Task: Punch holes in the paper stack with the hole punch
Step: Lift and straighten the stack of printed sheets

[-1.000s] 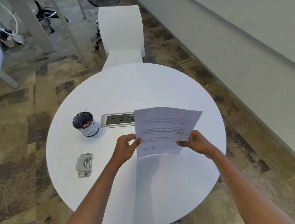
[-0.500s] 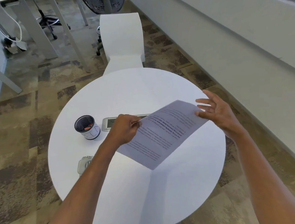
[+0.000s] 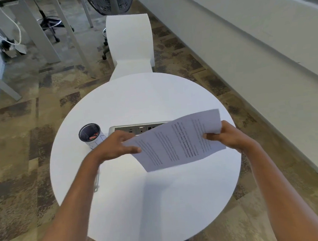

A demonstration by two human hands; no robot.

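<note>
I've turned white printed paper stack (image 3: 177, 141) flat; both hands (image 3: 116, 144) (image 3: 229, 135) pinch its ends; metal hole punch (image 3: 96, 179), near-left, untouched.

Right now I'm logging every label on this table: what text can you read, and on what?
Printed white paper stack: lines of text, too blurred to read.
Red label inside the black mesh cup: too small to read.
Silver power outlet strip: no readable marking.
Nothing else legible.
</note>
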